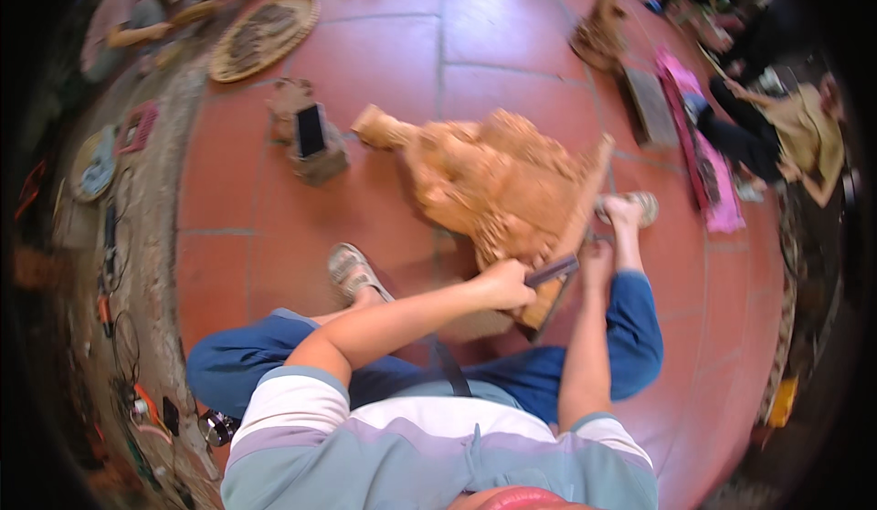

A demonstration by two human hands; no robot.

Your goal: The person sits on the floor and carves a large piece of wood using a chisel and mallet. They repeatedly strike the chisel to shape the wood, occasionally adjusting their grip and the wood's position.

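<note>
A carved orange-brown wooden figure [498, 177] lies on its side in front of me, with its flat base [585, 201] facing right. Closed at the base's near end, my left hand [505, 283] grips a dark, narrow bar [554, 271] that lies across the base's edge. I cannot make out what kind of tool the bar is. My right hand [596, 259] is on the far right side of the base, close against it; its fingers are blurred and partly hidden. My sandalled feet [352, 271] stand on either side of the carving.
Left of the carving, a phone [311, 130] rests on a rough block [320, 165]. Farther off are a round woven tray [265, 37], a small carved figure [598, 35] and a grey plank [647, 108]. Other people sit at both sides. Cords and tools line the left ledge [151, 263].
</note>
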